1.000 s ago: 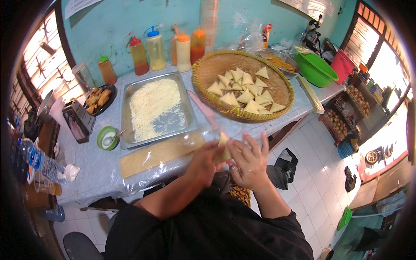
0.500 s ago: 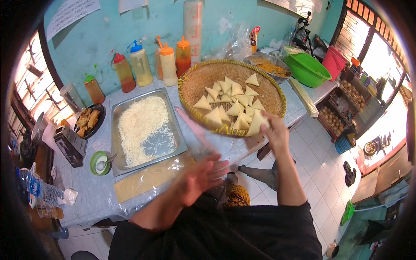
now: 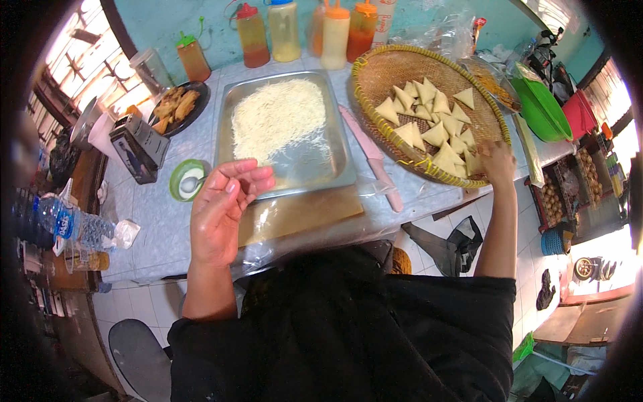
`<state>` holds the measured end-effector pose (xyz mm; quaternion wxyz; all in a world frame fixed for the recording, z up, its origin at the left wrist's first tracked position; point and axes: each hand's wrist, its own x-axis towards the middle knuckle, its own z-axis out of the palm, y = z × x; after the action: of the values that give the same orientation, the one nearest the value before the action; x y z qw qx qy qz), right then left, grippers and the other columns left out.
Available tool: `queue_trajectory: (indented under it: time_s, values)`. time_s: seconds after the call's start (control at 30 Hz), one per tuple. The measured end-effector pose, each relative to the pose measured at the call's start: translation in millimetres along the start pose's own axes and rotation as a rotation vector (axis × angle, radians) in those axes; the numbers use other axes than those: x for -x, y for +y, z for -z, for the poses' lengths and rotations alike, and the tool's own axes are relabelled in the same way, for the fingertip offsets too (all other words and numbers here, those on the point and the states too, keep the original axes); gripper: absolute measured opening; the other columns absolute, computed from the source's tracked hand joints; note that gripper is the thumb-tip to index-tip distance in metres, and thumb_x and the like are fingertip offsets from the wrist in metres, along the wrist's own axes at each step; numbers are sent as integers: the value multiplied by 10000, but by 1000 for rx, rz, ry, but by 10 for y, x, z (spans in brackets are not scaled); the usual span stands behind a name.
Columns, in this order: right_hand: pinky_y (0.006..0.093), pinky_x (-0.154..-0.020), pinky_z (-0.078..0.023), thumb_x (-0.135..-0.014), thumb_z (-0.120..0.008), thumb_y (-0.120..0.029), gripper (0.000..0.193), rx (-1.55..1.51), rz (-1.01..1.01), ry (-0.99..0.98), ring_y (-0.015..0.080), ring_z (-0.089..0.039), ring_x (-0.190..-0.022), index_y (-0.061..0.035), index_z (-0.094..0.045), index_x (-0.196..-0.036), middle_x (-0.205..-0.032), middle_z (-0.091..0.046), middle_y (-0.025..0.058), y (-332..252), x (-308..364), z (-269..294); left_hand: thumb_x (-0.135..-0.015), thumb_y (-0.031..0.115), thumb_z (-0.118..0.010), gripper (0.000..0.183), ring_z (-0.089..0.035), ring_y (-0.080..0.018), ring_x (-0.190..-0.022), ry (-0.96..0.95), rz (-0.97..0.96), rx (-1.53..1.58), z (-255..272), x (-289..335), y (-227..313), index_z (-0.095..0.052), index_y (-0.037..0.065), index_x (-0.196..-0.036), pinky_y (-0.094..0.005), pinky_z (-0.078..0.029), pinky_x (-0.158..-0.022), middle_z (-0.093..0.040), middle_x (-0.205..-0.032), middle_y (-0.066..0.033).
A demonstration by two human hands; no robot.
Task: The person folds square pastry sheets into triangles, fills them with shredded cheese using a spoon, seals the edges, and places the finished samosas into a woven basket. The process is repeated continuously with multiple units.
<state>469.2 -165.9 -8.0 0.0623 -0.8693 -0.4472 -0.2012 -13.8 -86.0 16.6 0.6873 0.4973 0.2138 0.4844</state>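
My left hand (image 3: 220, 214) is raised by the near left corner of a metal tray (image 3: 343, 161), palm turned up, fingers loosely bent and apart, holding nothing. White shredded filling (image 3: 278, 114) covers most of the tray's far part. At the right rim of a round woven basket (image 3: 375, 74), my right hand (image 3: 499, 164) reaches in, fingers slightly blurred and apart. Beside its fingertips lies a folded triangular pastry (image 3: 472, 163). Several more pale triangles (image 3: 429, 90) are heaped in the basket. In front of the tray, a flat tan stack (image 3: 301, 216) lies under clear plastic.
A pink-handled knife (image 3: 378, 161) lies between tray and basket. Left of the tray are a green bowl (image 3: 179, 181) with a spoon and a black plate (image 3: 198, 107) of fried food. Sauce bottles (image 3: 335, 37) line the wall. A green basin (image 3: 544, 110) stands beyond the basket.
My left hand has moved left and turned palm up. My right hand has let go of a triangular pastry, which now lies at the basket's near right edge. The view has shifted left.
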Motion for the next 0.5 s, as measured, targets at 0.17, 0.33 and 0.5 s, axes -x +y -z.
queue_trajectory:
  time_s: [0.17, 0.33, 0.5]
  values:
    - [354, -726, -451, -803, -597, -199, 165, -1168, -35, 38, 276, -571, -849, -37, -621, -827, -862, -602, 130, -657, 854, 329, -909, 146, -538, 221, -587, -209, -1003, -449, 535, 14, 60, 404, -74, -579, -1, -1069, -335, -471, -858, -617, -1033, -132]
    - [364, -743, -455, -764, -633, -152, 200, -968, 704, -160, 288, -575, -831, -14, -631, -909, -884, -608, 149, -1714, 1478, 293, -859, 129, -603, 261, -580, -278, -1031, -700, 51, -930, 38, 604, -680, -583, 44, -1105, -364, -456, -903, -611, -1072, -126]
    - [405, -758, -442, -768, -604, -148, 218, -972, 466, -17, 341, -562, -827, -26, -613, -948, -854, -593, 178, -2070, 1484, -12, -813, 110, -630, 297, -531, -330, -1102, -414, -376, -1158, 262, 795, -697, -584, 63, -1103, -442, -404, -963, -585, -1111, -142]
